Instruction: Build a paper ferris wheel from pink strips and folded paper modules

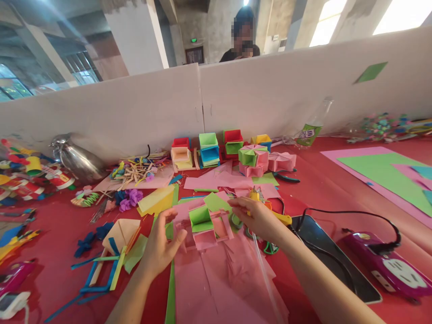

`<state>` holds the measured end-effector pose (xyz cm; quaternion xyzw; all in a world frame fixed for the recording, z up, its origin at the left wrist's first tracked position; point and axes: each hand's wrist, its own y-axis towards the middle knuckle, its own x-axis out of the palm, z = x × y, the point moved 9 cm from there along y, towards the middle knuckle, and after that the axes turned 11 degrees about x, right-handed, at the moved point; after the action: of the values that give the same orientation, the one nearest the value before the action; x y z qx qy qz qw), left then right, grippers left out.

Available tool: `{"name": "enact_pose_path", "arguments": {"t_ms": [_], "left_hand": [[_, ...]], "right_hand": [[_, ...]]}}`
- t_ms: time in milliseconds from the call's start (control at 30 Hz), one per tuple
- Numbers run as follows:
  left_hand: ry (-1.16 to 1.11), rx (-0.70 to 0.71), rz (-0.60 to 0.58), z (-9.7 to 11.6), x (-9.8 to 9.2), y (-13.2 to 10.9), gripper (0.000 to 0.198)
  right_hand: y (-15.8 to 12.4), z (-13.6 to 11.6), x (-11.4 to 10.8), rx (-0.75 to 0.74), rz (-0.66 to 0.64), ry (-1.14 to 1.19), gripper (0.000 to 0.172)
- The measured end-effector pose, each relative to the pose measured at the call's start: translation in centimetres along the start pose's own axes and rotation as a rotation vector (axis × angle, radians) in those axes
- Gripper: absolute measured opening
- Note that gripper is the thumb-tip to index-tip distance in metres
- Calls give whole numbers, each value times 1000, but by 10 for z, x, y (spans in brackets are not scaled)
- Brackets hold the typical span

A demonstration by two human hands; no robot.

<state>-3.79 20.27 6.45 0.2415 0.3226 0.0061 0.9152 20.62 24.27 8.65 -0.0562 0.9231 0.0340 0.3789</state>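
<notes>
A pink and green folded-paper piece lies on pink paper sheets in front of me. My left hand is just left of it, fingers spread and slightly curled, thumb near the piece's pink edge, holding nothing I can see. My right hand hovers at the piece's right side with fingers curled, its fingertips close to the green paper edge. Under that hand sits a yellow glue gun, partly hidden. I cannot see whether the right hand's fingers pinch anything.
Finished paper boxes in several colours stand against the white partition. Craft sticks, purple paper flowers, a metal kettle and scraps lie left. A phone, a purple power strip and large sheets lie right. A person sits beyond the partition.
</notes>
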Motion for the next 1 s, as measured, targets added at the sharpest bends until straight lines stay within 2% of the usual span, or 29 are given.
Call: {"name": "enact_pose_path", "arguments": {"t_ms": [67,133,200,300,433,567,667,767,1000], "left_hand": [[80,-146,9,-13,-11,-8,31],[90,-262,-8,-22,-15,-15,34],[28,-324,-21,-26,-11,-18,39],[-129,-395,34,-29,-4,-19,41],[-373,-441,45,-31,11,-19,40],[-433,-485,34,-30,16,-22,43],[-507,-499,26,-27,22,-21,45],[-578,-515,39,-29,27,-19,47],[-631,-534,174,-42,26,-25,38]], "right_hand": [[-1,12,3,81,-18,-24,33],[-2,19,9,120,-44,-39,39],[-2,21,16,151,-69,9,44],[-4,18,28,179,-128,189,50],[-8,11,33,173,-162,342,49],[-12,9,40,139,-208,474,42],[-12,13,43,162,-176,493,45],[-12,9,43,160,-150,505,41],[-13,2,37,183,-74,566,38]]}}
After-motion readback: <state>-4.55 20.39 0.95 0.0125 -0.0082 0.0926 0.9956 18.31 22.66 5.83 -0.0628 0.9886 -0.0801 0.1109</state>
